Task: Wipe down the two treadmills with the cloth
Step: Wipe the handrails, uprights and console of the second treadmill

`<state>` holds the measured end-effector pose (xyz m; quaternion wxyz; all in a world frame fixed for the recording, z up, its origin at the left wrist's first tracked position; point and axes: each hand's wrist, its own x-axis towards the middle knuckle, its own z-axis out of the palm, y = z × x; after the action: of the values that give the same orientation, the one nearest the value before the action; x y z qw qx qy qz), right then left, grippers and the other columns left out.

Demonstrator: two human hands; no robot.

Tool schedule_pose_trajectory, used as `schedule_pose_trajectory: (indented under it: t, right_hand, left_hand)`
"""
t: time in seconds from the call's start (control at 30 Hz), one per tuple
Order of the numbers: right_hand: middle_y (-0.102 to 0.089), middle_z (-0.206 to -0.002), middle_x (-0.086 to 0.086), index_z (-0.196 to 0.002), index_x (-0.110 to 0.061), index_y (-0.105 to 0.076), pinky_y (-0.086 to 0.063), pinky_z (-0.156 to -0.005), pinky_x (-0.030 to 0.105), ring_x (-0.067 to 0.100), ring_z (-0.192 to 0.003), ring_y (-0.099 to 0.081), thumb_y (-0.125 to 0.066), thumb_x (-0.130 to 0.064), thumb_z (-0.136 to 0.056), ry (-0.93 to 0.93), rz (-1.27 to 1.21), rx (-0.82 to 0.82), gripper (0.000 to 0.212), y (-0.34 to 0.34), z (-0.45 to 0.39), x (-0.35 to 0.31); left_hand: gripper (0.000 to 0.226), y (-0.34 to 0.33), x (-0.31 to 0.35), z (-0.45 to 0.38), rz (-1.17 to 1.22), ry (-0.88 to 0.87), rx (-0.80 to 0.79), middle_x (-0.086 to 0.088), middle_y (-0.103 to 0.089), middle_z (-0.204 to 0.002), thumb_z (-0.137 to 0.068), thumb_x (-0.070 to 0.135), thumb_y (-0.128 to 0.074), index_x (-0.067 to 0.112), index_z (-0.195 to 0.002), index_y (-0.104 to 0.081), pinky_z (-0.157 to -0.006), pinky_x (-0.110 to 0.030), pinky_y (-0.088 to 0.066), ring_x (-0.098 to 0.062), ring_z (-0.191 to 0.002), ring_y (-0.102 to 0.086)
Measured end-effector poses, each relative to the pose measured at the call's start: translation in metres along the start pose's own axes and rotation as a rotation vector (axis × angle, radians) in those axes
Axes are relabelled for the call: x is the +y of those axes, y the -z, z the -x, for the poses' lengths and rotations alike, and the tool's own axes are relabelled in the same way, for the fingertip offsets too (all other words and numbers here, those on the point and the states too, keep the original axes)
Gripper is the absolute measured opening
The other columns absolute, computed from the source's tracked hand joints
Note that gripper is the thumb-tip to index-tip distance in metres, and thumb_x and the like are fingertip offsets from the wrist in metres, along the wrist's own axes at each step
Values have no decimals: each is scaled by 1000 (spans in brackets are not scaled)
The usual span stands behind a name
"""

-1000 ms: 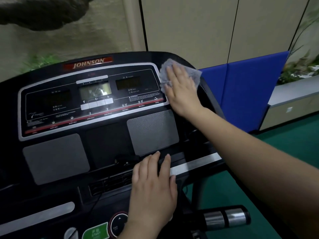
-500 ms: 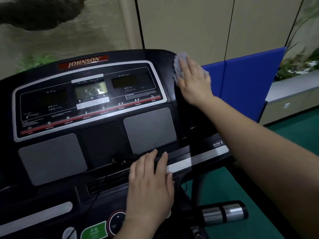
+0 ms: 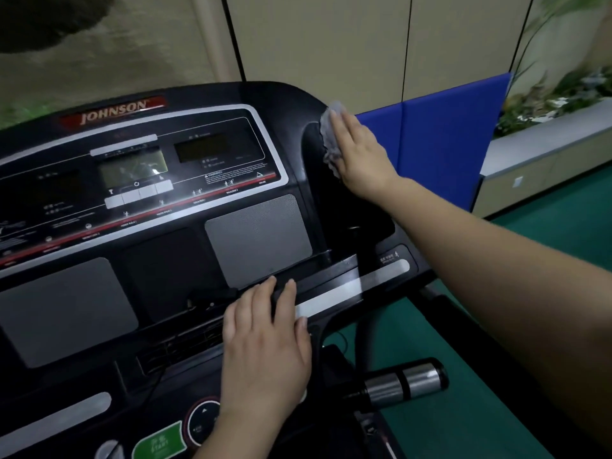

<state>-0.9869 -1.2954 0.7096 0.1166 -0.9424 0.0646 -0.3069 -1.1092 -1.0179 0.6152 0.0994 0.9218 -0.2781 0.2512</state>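
A black Johnson treadmill console point(image 3: 172, 246) with dark displays and grey panels fills the left and middle of the head view. My right hand point(image 3: 362, 154) lies flat on the console's upper right corner and presses a pale grey cloth point(image 3: 330, 140) against it; most of the cloth is hidden under the palm. My left hand point(image 3: 265, 346) rests flat, fingers together, on the lower middle of the console and holds nothing. Only one treadmill shows.
A metal-tipped handlebar grip point(image 3: 404, 382) sticks out at the lower right. A blue padded panel point(image 3: 447, 144) stands behind the console's right side, with a grey planter ledge point(image 3: 546, 140) beyond. Green floor point(image 3: 447, 409) lies on the right.
My right hand has slid the cloth rightwards, off the display edge and onto the console's outer right corner. The left hand has stayed where it was.
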Motion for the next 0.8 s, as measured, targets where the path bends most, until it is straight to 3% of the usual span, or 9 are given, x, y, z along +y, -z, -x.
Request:
schedule_pose_trajectory:
  t: [0.13,0.2,0.37,0.5,0.57,0.67,0.8]
  right_hand:
    - [-17,-156,6,-152,-27,-3,-38,-96,48,35,-127,-35,-43,-29,-96,-83,-144,-8,69,1,4,2]
    - [-24,-151,10,-152,-27,-2,-36,-97,42,36,-123,-39,-43,-25,-96,-154,-204,-36,70,2,21,9]
    - [-28,-147,12,-152,-23,-1,-37,-95,43,37,-120,-41,-45,-20,-96,-302,-192,-104,72,-1,89,18]
    - [-37,-136,12,-150,-23,-18,-37,-86,36,35,-113,-45,-41,-15,-97,-282,-100,-155,59,19,118,26]
    - [-40,-126,9,-145,-24,-34,-38,-84,31,30,-108,-47,-41,-10,-95,-265,-174,-54,52,33,117,21]
    - [-36,-118,2,-145,-27,-35,-38,-87,26,20,-104,-45,-39,-9,-94,-170,-401,150,54,46,95,-9]
    - [-36,-137,11,-149,-23,-28,-36,-104,43,30,-123,-37,-42,-15,-92,-85,-379,239,59,41,21,-53]
  left_hand:
    - [48,0,1,1,4,4,5,-11,-52,-131,-90,35,-43,13,-132,-51,-106,-47,-31,-30,-121,-46]
    - [48,1,1,1,3,3,9,-11,-52,-131,-89,35,-44,13,-132,-51,-106,-47,-31,-30,-120,-46]
    - [48,0,1,0,1,4,14,-11,-52,-130,-88,34,-44,13,-131,-52,-105,-47,-30,-30,-119,-46]
    - [48,0,2,0,-2,2,18,-11,-52,-130,-88,33,-46,13,-131,-52,-105,-47,-30,-30,-120,-45]
    - [48,0,2,0,-9,2,14,-12,-52,-130,-88,34,-44,12,-131,-52,-106,-47,-30,-30,-120,-45]
    - [48,0,2,0,-13,8,9,-12,-52,-130,-88,34,-44,13,-131,-51,-106,-47,-31,-30,-121,-46]
    - [48,1,0,0,4,9,11,-10,-52,-130,-89,35,-44,14,-131,-52,-106,-45,-29,-29,-120,-47]
